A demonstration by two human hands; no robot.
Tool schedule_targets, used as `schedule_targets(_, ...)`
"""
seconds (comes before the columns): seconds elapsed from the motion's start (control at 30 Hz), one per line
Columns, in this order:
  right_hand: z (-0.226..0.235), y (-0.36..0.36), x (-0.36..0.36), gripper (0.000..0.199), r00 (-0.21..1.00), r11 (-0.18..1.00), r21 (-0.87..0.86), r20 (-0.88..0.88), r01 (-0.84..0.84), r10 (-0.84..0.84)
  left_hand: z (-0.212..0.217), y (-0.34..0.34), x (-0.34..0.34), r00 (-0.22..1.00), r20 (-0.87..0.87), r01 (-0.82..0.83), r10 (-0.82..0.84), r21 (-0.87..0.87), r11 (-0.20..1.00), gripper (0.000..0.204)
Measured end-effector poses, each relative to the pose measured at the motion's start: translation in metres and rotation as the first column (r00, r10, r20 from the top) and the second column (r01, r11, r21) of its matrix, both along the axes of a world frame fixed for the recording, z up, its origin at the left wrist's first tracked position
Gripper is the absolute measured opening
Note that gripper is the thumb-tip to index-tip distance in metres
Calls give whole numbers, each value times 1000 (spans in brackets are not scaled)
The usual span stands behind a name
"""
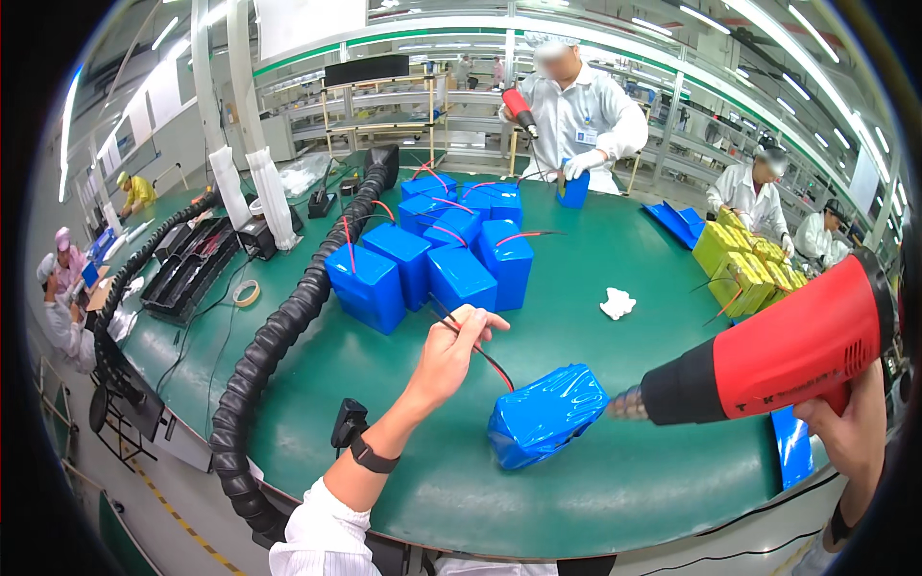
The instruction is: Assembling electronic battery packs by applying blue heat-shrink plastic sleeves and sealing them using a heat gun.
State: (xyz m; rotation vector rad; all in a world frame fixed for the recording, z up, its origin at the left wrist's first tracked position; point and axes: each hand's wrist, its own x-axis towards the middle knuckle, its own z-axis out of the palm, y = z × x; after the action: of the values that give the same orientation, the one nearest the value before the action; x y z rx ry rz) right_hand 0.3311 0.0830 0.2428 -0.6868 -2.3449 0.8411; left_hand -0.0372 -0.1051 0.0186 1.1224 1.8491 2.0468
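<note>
A blue shrink-wrapped battery pack (pixel 545 415) lies on the green table (pixel 403 451) in front of me. My left hand (pixel 451 348) pinches the pack's red and black wires (pixel 488 362) above and to the left of it. My right hand (pixel 850 432) grips the handle of a red and black heat gun (pixel 768 355). Its metal nozzle points left and sits right beside the pack's right end.
Several blue packs (pixel 432 259) stand grouped at the table's middle. A black corrugated hose (pixel 279 336) runs along the left edge. A white rag (pixel 617 303) lies to the right. Yellow packs (pixel 744 264) sit at far right. A person opposite holds another heat gun (pixel 519 108).
</note>
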Motion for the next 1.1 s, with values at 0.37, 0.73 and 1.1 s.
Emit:
schedule_targets(0.37, 21, -4, -29, 71, 954, 841, 465, 236, -277, 184, -28, 25, -26, 979, 180, 63, -93, 169, 984, 50)
schedule_targets(0.73, -37, 24, 48, 65, 970, 972, 34, -89, 231, -227, -30, 19, -24, 958, 186, 192, -216, 139, 971, 36)
schedule_targets(1.1, -182, 10, 92, 52, 945, 945, -221, -170, 240, -280, -34, 25, -10, 945, 48, 322, -322, 7, 947, 23)
